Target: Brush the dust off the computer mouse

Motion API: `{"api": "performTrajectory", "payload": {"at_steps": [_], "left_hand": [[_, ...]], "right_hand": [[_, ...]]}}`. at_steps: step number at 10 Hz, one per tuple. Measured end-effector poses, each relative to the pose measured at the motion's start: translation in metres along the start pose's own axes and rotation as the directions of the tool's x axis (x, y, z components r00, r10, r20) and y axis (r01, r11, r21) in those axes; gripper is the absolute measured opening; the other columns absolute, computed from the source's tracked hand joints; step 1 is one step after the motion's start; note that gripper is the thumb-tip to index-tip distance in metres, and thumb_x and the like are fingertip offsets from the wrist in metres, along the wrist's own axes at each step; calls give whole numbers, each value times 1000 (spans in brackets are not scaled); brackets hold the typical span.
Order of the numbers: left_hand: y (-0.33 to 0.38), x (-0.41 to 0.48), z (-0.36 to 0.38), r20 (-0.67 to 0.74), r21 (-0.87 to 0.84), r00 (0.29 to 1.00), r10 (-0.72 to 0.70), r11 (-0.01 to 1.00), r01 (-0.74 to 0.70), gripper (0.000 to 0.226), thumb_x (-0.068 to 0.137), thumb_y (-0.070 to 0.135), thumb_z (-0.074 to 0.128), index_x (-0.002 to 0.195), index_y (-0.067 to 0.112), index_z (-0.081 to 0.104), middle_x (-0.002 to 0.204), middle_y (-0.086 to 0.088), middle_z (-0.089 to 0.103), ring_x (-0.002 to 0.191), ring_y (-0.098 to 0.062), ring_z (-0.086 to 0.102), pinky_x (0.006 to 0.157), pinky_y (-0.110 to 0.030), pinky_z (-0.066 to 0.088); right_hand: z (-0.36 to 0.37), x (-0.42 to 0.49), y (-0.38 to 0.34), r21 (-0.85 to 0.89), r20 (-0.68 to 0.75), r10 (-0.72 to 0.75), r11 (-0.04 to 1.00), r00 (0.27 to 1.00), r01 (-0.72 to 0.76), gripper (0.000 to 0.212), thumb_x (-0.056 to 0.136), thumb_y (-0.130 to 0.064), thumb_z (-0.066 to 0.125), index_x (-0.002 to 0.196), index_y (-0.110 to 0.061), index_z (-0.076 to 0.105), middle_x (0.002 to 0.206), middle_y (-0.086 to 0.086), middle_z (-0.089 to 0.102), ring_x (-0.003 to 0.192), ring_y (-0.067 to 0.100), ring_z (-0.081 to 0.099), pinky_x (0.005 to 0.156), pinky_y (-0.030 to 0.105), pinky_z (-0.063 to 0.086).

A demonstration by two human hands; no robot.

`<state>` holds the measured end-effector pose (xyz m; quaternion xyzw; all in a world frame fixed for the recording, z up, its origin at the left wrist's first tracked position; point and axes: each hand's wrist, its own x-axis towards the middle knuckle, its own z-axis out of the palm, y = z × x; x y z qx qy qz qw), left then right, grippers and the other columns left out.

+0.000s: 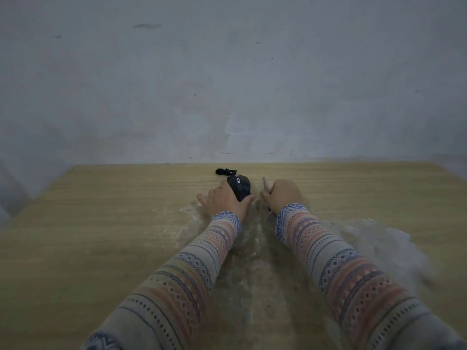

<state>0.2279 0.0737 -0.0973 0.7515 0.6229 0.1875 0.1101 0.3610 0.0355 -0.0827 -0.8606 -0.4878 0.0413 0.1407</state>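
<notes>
A black computer mouse (240,186) lies on the wooden table (101,223) near its far edge, its cable bundled (223,171) just behind it. My left hand (223,199) grips the mouse from the left and front, thumb under its near end. My right hand (283,194) sits just right of the mouse, closed around a thin brush (264,185); only its pale tip above the fist and a dark bit of handle below show. The brush tip is a little apart from the mouse.
A grey plaster wall (227,84) rises directly behind the table's far edge. Pale dust smears (252,248) cover the tabletop between and to the right of my patterned sleeves. The table's left corner falls away at the far left.
</notes>
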Motion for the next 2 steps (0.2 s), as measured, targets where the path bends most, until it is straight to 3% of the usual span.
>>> {"api": "performTrajectory", "payload": {"at_steps": [1,2], "left_hand": [[-4,-4,-3,39,-103,998,43,994,-39,74,77,69,55,126,15,46,126,-9,55,116,-29,52,99,-44,37],[-6,-3,-14,49,-202,993,107,975,-95,69,81,57,60,130,13,42,132,-14,46,119,-32,48,97,-41,44]], "right_hand": [[-4,-5,0,-59,21,-31,998,999,32,49,99,-45,44,104,-4,70,102,13,73,95,28,68,86,37,55],[-12,-8,-4,-101,25,-48,994,999,50,44,101,-44,40,84,-11,65,82,8,66,90,28,69,79,35,54]]}}
